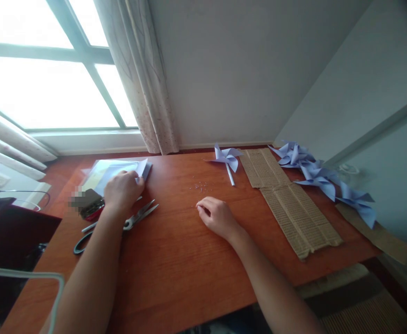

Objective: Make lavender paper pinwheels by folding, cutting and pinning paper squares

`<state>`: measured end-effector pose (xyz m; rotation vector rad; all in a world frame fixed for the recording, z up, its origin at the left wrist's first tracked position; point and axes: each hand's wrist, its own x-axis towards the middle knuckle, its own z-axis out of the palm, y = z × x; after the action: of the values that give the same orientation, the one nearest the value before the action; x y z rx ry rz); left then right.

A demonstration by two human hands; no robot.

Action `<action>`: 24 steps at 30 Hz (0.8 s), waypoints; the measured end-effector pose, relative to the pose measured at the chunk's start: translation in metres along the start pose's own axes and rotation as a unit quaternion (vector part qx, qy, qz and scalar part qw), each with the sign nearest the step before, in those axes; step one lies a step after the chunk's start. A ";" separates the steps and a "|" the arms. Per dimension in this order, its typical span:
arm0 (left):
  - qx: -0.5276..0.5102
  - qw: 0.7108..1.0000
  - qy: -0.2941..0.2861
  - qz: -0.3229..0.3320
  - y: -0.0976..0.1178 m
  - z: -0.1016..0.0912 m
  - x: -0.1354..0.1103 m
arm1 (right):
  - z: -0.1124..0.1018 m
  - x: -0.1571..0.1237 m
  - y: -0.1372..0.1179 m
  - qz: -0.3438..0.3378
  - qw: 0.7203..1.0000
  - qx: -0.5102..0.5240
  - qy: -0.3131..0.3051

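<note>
My left hand [123, 189] rests on a stack of pale blue paper sheets [110, 170] at the table's far left, its fingers curled round the corner of the top sheet. My right hand [216, 216] lies on the bare wood near the middle, fingers curled in a loose pinch; whether anything is in them is unclear. Just beyond it lie several tiny beads or pins [201, 187]. Scissors [134, 219] lie close to my left wrist. A finished blue paper pinwheel [226, 158] with a white stick lies farther back.
Several more blue pinwheels [323, 178] lie along the right wall. A brown woven mat [287, 199] runs diagonally at the right. A dark small object [89, 204] sits left of the paper. The wooden table [175, 260] meets a window and curtain [144, 93] behind.
</note>
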<state>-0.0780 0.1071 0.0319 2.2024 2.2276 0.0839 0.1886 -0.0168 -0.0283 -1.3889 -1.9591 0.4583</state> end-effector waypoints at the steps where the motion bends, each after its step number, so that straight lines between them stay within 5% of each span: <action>1: 0.001 1.000 -0.007 -0.004 -0.001 -0.003 0.001 | 0.000 0.000 0.000 0.000 1.000 0.000 -0.001; 14: -0.041 0.994 -0.006 -0.096 -0.004 -0.009 -0.002 | -0.003 0.000 -0.004 -0.007 1.000 0.001 -0.019; 24: -0.099 0.987 0.111 -0.065 0.003 -0.005 -0.004 | -0.004 0.000 -0.004 -0.015 1.000 0.014 0.007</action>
<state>-0.0753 0.1027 0.0365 2.0275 2.3447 0.5495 0.1884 -0.0184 -0.0228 -1.3401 -1.9529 0.4579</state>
